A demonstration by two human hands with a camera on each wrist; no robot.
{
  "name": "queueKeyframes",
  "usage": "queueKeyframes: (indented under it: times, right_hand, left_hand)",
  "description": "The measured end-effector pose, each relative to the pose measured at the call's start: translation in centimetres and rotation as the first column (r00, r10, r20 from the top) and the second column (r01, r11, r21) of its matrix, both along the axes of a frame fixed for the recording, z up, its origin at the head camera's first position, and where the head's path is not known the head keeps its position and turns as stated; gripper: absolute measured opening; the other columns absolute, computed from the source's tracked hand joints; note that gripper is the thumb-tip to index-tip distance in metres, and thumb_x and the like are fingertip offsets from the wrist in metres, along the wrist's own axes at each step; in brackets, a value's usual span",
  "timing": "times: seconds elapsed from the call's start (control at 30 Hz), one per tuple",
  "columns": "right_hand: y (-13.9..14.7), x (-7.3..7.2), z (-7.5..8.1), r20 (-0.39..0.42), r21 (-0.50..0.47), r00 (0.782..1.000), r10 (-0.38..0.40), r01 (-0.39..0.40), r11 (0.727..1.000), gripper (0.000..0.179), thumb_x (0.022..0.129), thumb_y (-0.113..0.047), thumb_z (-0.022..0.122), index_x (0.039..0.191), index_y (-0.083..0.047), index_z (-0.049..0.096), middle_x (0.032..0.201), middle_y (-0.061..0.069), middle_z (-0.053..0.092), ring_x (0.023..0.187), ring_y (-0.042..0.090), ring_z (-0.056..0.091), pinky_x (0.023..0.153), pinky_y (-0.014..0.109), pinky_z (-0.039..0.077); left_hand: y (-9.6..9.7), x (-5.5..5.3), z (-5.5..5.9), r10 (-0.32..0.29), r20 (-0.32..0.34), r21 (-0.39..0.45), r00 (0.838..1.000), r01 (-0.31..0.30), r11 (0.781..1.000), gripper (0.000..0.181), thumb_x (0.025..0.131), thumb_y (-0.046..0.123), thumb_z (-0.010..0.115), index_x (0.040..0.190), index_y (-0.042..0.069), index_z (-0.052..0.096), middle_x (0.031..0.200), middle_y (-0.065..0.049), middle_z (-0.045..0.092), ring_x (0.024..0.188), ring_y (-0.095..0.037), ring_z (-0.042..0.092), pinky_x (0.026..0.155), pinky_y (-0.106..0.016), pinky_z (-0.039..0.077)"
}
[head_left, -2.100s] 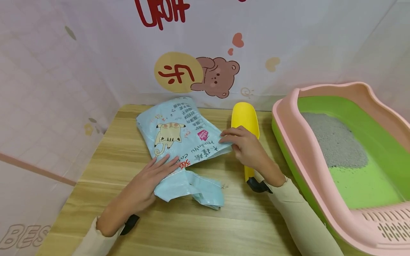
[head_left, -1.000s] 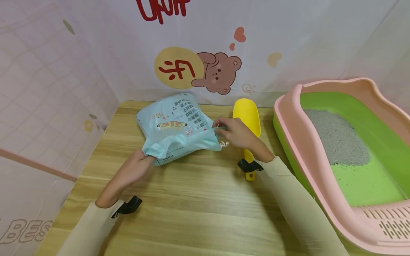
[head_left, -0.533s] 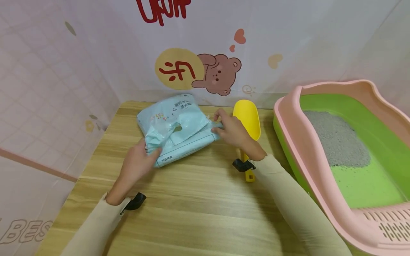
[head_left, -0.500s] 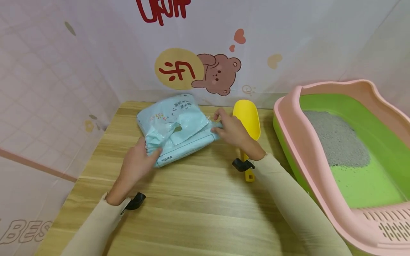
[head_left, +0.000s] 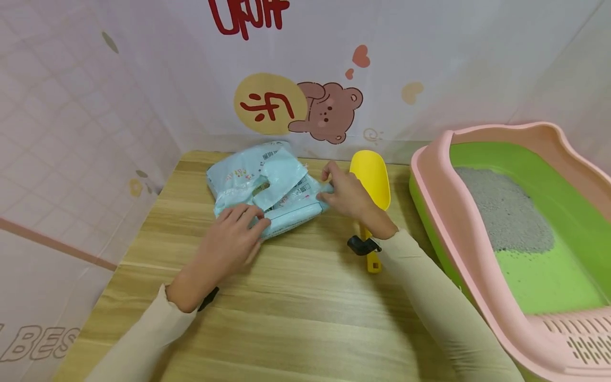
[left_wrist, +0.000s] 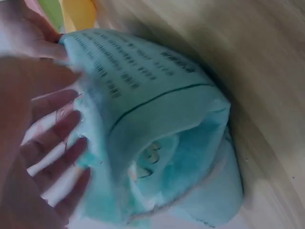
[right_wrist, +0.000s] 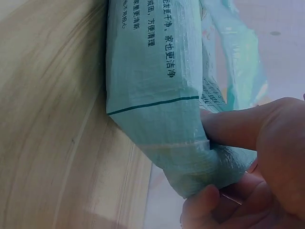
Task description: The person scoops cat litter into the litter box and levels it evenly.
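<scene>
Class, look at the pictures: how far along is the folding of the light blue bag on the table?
Done: the light blue bag is already doubled into a compact bundle on the wooden table. In hand: the left hand presses flat on its near fold, while the right hand pinches its right end. Left: loose flaps on top are not yet tucked. The yellow scoop lies untouched beside it.

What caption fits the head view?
Both hands, left hand and right hand, fold a blue bag beside a yellow scoop.

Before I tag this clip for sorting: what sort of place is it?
Likely a staged pet-care corner: a litter box with grey litter, a yellow scoop, a litter bag on a wooden table, and a cartoon-bear backdrop.
</scene>
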State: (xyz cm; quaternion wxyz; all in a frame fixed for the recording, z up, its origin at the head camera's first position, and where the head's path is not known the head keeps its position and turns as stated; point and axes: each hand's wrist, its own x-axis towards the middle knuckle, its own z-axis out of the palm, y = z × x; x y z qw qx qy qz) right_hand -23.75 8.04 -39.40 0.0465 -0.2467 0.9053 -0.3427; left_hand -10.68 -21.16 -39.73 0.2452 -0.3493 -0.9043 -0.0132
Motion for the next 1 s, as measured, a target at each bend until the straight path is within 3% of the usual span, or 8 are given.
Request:
queueKeyframes:
  times: [0.1, 0.23, 0.3, 0.4, 0.53, 0.63, 0.83, 1.0]
  right_hand:
    - [0.0, 0.2, -0.3, -0.012, -0.003, 1.0, -0.012, 0.012, 1.0, 0.041, 0.098, -0.014, 0.085, 0.12, -0.007, 0.051, 0.076, 0.006, 0.052, 0.066, 0.023, 0.048, 0.063, 0.035, 0.041]
    - [0.3, 0.4, -1.0, -0.133, -0.036, 0.991, -0.007, 0.002, 0.999, 0.039, 0.096, -0.013, 0.089, 0.11, -0.006, 0.054, 0.097, 0.011, 0.058, 0.078, 0.028, 0.054, 0.072, 0.038, 0.046]
    - [0.6, 0.4, -1.4, -0.235, -0.073, 0.972, 0.019, -0.037, 0.997, 0.035, 0.095, -0.008, 0.088, 0.105, -0.006, 0.055, 0.104, 0.013, 0.059, 0.082, 0.031, 0.056, 0.074, 0.041, 0.048]
    - [1.0, 0.5, -1.9, -0.385, -0.112, 0.921, 0.064, -0.115, 0.987, 0.027, 0.096, 0.003, 0.083, 0.099, -0.007, 0.058, 0.115, 0.017, 0.061, 0.084, 0.033, 0.059, 0.074, 0.043, 0.052]
    - [1.5, 0.9, -1.7, -0.456, -0.096, 0.881, 0.13, -0.194, 0.976, 0.016, 0.098, 0.008, 0.077, 0.1, -0.006, 0.069, 0.131, 0.02, 0.062, 0.087, 0.034, 0.067, 0.077, 0.044, 0.059]
    - [1.7, 1.2, -1.5, -0.413, -0.017, 0.889, 0.198, -0.225, 0.974, 0.012, 0.097, 0.0, 0.082, 0.107, -0.003, 0.075, 0.14, 0.021, 0.061, 0.1, 0.034, 0.07, 0.085, 0.045, 0.061]
    - [1.6, 1.4, -1.9, -0.359, 0.165, 0.897, 0.257, -0.21, 0.964, 0.037, 0.091, -0.01, 0.092, 0.122, -0.003, 0.075, 0.149, 0.019, 0.061, 0.132, 0.039, 0.059, 0.112, 0.047, 0.051]
    - [1.4, 1.3, -2.5, -0.443, 0.226, 0.865, 0.235, -0.146, 0.963, 0.021, 0.093, 0.002, 0.086, 0.113, -0.003, 0.08, 0.138, 0.019, 0.064, 0.12, 0.039, 0.06, 0.1, 0.043, 0.056]
  left_hand:
    - [0.4, 0.1, -0.2, 0.091, 0.146, -0.063, 0.985, -0.083, 0.995, 0.048, 0.092, 0.025, 0.092, 0.127, -0.001, 0.071, 0.125, -0.018, 0.067, 0.116, -0.042, 0.066, 0.094, -0.054, 0.058]
    - [0.8, -0.1, -0.6, 0.168, 0.285, -0.055, 0.944, -0.159, 0.986, 0.05, 0.091, 0.019, 0.093, 0.129, -0.004, 0.07, 0.124, -0.019, 0.069, 0.113, -0.042, 0.07, 0.094, -0.053, 0.06]
    - [0.8, -0.4, -0.6, 0.168, 0.329, -0.021, 0.929, -0.171, 0.985, 0.045, 0.092, 0.013, 0.091, 0.127, -0.005, 0.071, 0.12, -0.018, 0.07, 0.109, -0.04, 0.072, 0.093, -0.052, 0.061]
    - [0.8, -0.7, -0.5, 0.16, 0.375, 0.019, 0.913, -0.181, 0.983, 0.039, 0.094, 0.009, 0.089, 0.127, -0.005, 0.073, 0.119, -0.018, 0.072, 0.108, -0.038, 0.073, 0.091, -0.051, 0.062]
    - [0.7, -1.1, -0.3, 0.156, 0.417, 0.045, 0.895, -0.192, 0.98, 0.035, 0.096, 0.009, 0.087, 0.125, -0.005, 0.075, 0.12, -0.018, 0.074, 0.11, -0.037, 0.075, 0.091, -0.052, 0.062]
    - [0.5, -1.2, -0.3, 0.159, 0.45, 0.066, 0.879, -0.21, 0.975, 0.033, 0.096, 0.009, 0.086, 0.124, -0.004, 0.076, 0.119, -0.018, 0.076, 0.108, -0.037, 0.076, 0.091, -0.053, 0.062]
    - [0.3, -1.3, -0.1, 0.169, 0.472, 0.081, 0.865, -0.233, 0.969, 0.028, 0.096, 0.008, 0.086, 0.12, -0.003, 0.077, 0.113, -0.017, 0.078, 0.102, -0.036, 0.076, 0.089, -0.052, 0.062]
    - [0.4, -1.2, -0.3, 0.175, 0.451, 0.063, 0.875, -0.227, 0.972, 0.021, 0.097, 0.009, 0.085, 0.115, -0.001, 0.079, 0.105, -0.013, 0.076, 0.095, -0.033, 0.076, 0.084, -0.051, 0.062]
